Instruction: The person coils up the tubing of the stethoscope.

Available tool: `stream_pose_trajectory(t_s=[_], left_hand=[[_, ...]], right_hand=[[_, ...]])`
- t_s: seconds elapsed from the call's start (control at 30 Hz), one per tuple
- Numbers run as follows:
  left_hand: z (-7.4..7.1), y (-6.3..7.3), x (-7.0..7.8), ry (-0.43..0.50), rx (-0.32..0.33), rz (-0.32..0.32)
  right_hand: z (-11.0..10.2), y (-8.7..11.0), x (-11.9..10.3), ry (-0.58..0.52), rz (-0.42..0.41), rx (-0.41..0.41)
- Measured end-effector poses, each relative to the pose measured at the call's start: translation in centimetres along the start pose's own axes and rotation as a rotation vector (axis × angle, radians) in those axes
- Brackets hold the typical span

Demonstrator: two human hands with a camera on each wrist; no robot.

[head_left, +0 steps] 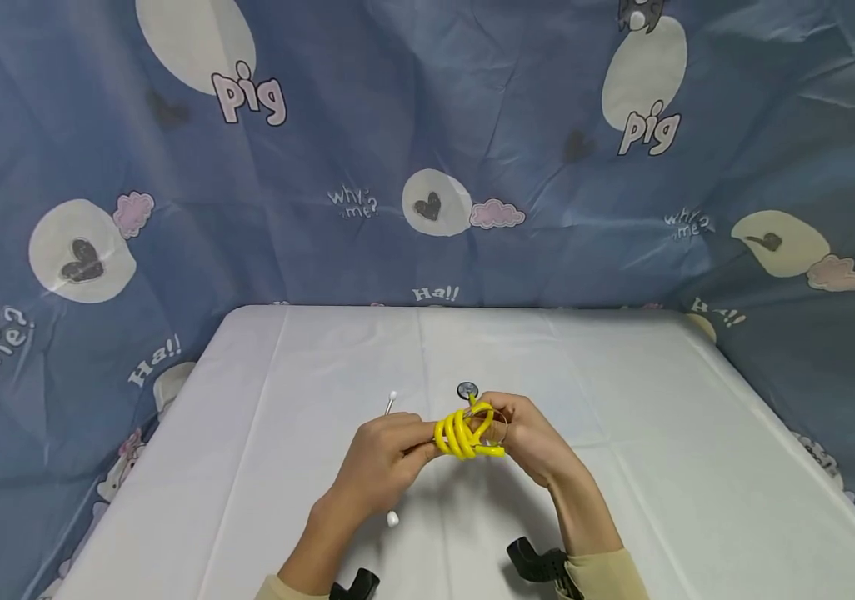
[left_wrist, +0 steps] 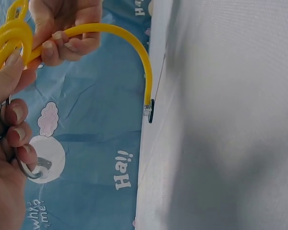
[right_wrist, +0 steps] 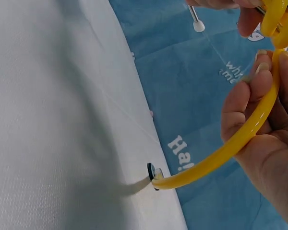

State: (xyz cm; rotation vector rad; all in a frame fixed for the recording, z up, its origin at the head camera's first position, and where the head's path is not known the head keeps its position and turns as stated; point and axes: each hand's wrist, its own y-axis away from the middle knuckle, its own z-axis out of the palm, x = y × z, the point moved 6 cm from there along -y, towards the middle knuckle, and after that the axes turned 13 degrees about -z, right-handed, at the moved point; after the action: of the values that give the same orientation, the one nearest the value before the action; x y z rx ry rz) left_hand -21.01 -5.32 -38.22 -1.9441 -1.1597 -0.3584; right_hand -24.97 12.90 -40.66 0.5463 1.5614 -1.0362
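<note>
A stethoscope with yellow tubing (head_left: 460, 435) is held in both hands above the white table, its tube wound in several loops. My left hand (head_left: 386, 458) pinches the loops between thumb and fingers, and its other fingers curl around the metal ear tubes (left_wrist: 28, 171). White ear tips (head_left: 393, 519) stick out on either side of that hand. My right hand (head_left: 536, 442) grips the tube beside the coil. From it a length of tube (right_wrist: 240, 141) curves away to the round, dark-rimmed chest piece (left_wrist: 150, 111), which hangs free at the far side in the head view.
A white cloth covers the table (head_left: 307, 367). Behind and at the sides hangs a blue printed curtain (head_left: 307, 258). Black wrist mounts (head_left: 536, 562) sit by the sleeves at the near edge. Shadows of the hands fall on the cloth.
</note>
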Motion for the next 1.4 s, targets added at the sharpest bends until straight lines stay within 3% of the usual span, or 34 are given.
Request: stream_pose_trajectory(t_s=[0.1,0.33,0.77,1.0,1.13,1.4], left_hand=[[-0.2,0.2,-0.3,-0.001,0.045,-0.044],[-1.6,-0.1,-1.4,0.055,0.150,-0.251],[-1.5,-0.3,-2.2,-0.101,0.187,-0.320],[-1.0,-0.1,-3.0,-0.207,0.164,-0.417],[-0.6,0.0,-3.6,-0.254,0.115,-0.481],[0.1,0.1,-3.7,-0.290,0.006,-0.487]], right_hand=[[0.2,0.3,0.3,0.020,0.023,0.027],[1.3,0.1,0.0,0.122,-0.010,0.013],[1.1,0.5,-0.7,0.337,0.041,-0.020],[1.2,0.5,-0.5,0.428,0.078,-0.068],[1.3,0.5,-0.6,0.458,0.088,-0.087],[1.4,0.4,-1.0,0.490,0.044,-0.094]])
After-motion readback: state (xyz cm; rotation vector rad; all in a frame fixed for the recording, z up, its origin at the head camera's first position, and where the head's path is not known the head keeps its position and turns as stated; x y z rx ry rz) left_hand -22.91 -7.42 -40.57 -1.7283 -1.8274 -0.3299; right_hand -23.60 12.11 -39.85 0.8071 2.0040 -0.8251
